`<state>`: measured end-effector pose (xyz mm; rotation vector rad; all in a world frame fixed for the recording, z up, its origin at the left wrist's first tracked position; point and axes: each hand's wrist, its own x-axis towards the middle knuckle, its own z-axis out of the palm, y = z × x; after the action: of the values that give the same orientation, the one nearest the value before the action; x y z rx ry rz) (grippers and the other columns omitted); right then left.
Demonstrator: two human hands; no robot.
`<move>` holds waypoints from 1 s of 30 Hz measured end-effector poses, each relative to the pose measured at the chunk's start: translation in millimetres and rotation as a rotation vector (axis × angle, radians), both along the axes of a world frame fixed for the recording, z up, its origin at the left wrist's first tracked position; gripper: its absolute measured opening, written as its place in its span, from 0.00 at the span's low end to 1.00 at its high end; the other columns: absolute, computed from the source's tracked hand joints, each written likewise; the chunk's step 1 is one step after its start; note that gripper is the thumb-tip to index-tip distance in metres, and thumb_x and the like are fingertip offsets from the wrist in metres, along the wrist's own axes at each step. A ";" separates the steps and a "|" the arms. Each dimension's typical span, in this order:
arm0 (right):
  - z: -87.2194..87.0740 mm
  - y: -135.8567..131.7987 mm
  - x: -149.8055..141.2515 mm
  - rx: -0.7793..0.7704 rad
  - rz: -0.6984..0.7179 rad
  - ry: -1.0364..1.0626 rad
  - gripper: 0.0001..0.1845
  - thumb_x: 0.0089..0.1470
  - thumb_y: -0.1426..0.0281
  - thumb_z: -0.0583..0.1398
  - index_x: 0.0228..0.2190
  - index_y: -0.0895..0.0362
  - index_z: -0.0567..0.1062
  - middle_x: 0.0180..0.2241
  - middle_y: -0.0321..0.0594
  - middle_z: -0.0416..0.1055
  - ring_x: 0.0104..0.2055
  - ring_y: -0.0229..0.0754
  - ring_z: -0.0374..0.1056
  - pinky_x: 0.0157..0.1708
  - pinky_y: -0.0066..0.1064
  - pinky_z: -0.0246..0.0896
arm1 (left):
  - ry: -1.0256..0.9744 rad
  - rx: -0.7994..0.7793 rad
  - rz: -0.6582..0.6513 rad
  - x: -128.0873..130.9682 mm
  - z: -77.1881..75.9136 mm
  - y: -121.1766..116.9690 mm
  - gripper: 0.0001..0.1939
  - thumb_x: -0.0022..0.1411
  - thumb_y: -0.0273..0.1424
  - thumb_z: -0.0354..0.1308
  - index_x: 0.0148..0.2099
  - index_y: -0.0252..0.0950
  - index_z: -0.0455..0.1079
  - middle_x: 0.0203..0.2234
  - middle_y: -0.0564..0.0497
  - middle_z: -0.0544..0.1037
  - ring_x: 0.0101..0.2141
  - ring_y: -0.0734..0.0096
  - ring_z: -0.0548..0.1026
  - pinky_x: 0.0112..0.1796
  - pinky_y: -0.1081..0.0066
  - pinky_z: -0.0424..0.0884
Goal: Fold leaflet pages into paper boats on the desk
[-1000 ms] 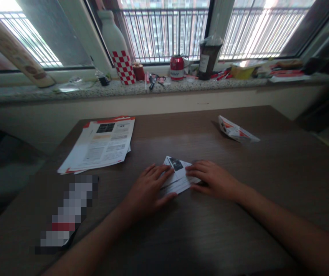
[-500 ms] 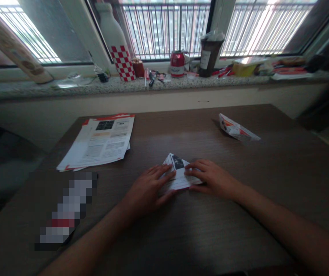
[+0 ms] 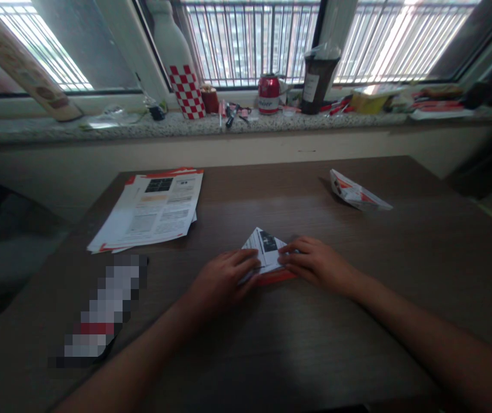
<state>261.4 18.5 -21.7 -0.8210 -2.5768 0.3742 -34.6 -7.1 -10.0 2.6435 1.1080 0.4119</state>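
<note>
A printed sheet of paper [image 3: 269, 261], folded into a triangular shape with its point away from me, lies at the middle of the table. Along its near side runs a red-orange strip. My left hand [image 3: 231, 272] grips the left corner, fingers on top and thumb at the near edge. On the right side, my right hand [image 3: 312, 261] holds the paper with its fingers curled over it; its thumb is mostly hidden. Farther back to the right sits a folded paper boat [image 3: 355, 190], white with orange patches, apart from both hands.
A stack of printed sheets [image 3: 155, 209] lies at the table's back left. Nearer, left of my forearm, is a pixelated flat object [image 3: 103, 310]. The windowsill [image 3: 134, 131] carries a checkered bottle [image 3: 188, 92], a red can [image 3: 268, 94], a dark cup [image 3: 317, 83] and small clutter.
The red-orange strip along the paper's near edge has come into sight. My left hand's fingers have drawn in closer around the paper, and both hands have shifted slightly.
</note>
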 end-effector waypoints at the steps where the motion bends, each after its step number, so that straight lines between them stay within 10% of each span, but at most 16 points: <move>1: -0.7 0.2 -0.3 0.000 -0.005 0.011 0.14 0.71 0.65 0.57 0.51 0.54 0.80 0.51 0.45 0.77 0.52 0.49 0.70 0.51 0.45 0.70 | 0.000 -0.011 -0.009 -1.2 0.9 0.6 0.13 0.74 0.34 0.58 0.57 0.40 0.74 0.61 0.44 0.74 0.55 0.52 0.76 0.53 0.50 0.76; 14: -2.9 1.3 -6.3 -0.072 -0.089 0.063 0.11 0.71 0.67 0.58 0.46 0.55 0.80 0.46 0.45 0.78 0.49 0.49 0.71 0.49 0.43 0.69 | -0.033 -0.151 0.063 -17.3 8.7 11.2 0.10 0.75 0.33 0.57 0.52 0.40 0.78 0.44 0.47 0.81 0.42 0.61 0.81 0.41 0.64 0.76; 30: -13.5 9.3 -15.2 -0.056 -0.168 0.101 0.13 0.72 0.66 0.56 0.50 0.55 0.77 0.47 0.48 0.75 0.48 0.50 0.71 0.48 0.43 0.68 | -0.106 -0.022 0.137 -8.7 -9.7 16.7 0.15 0.75 0.31 0.55 0.60 0.42 0.74 0.53 0.43 0.75 0.51 0.56 0.77 0.53 0.53 0.75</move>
<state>246.2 27.8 -35.2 -1.0043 -2.3938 0.4266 -43.4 9.6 -19.7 2.5036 1.2553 0.5556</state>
